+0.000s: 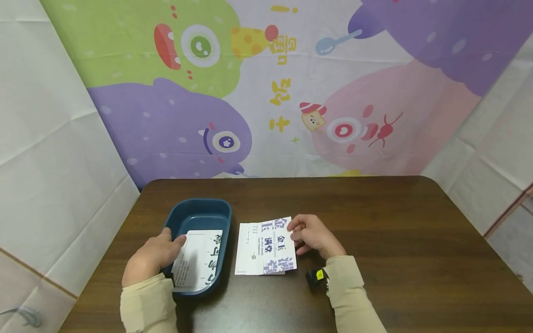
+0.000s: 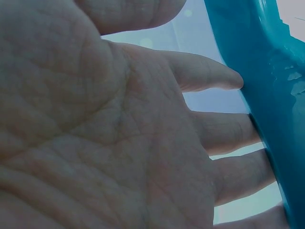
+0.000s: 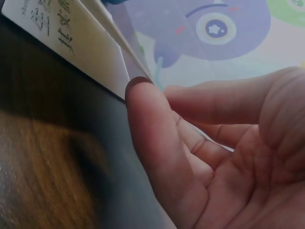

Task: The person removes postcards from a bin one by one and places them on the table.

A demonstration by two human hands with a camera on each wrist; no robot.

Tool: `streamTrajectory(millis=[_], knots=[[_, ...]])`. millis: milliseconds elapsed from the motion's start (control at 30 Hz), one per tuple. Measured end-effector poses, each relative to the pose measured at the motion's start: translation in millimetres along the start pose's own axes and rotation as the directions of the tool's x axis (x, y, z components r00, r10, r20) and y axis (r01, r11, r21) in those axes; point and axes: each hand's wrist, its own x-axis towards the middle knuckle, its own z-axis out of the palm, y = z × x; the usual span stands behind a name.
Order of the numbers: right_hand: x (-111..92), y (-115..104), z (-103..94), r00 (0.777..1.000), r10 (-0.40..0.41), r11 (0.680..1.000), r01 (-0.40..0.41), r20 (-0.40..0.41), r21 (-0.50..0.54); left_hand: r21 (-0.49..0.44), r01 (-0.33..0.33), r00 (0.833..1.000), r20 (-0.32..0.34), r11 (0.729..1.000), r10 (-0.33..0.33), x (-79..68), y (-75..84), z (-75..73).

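Observation:
At the left of the table, my left hand [image 1: 154,254] rests at the side of a dark blue bin [image 1: 226,231]. In the left wrist view its fingers are straight, with tips against the bin's wall [image 2: 267,95]. Inside the bin lies a white card [image 1: 197,259] with dark green characters. To the bin's right, a white card with purple characters [image 1: 279,249] overlaps a paler white panel [image 1: 248,249]; whether it is one folded card or two, I cannot tell. My right hand [image 1: 314,236] pinches its right edge between thumb and fingers. In the right wrist view, the card [image 3: 90,52] shows dark characters.
A small black device [image 1: 316,279] with a yellow patch is at the right wrist. The brown wooden table [image 1: 399,240] extends to the right and behind. A cartoon-print cloth [image 1: 283,152] hangs beyond its far edge, with white walls [image 1: 62,120] at the sides.

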Motion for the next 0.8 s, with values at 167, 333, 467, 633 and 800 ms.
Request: streamTrajectory(millis=[167, 333, 467, 633, 800], knots=[[1.9, 3.2, 0.6, 1.000, -0.003, 1.000, 0.003, -0.006, -0.005, -0.004, -0.002, 1.000, 0.001, 1.000, 0.002, 0.5, -0.2, 0.3], [2.0, 4.0, 0.5, 1.000, -0.001, 1.000, 0.001, -0.012, -0.014, 0.001, -0.002, 1.000, 0.005, 1.000, 0.002, 1.8, -0.6, 0.1], [1.7, 4.5, 0.9, 1.000, -0.009, 0.999, 0.008, -0.008, -0.051, 0.006, -0.005, 1.000, 0.007, 1.000, 0.004, 2.0, -1.5, 0.3], [0.5, 3.6, 2.0, 1.000, -0.014, 0.996, 0.013, -0.010, -0.085, 0.009, -0.004, 1.000, 0.003, 1.000, 0.004, 1.1, -1.6, 0.7], [-0.6, 2.2, 3.0, 1.000, 0.004, 0.996, -0.005, -0.018, -0.091, 0.003, 0.000, 1.000, -0.001, 1.000, 0.000, 0.5, -1.1, 1.0]])
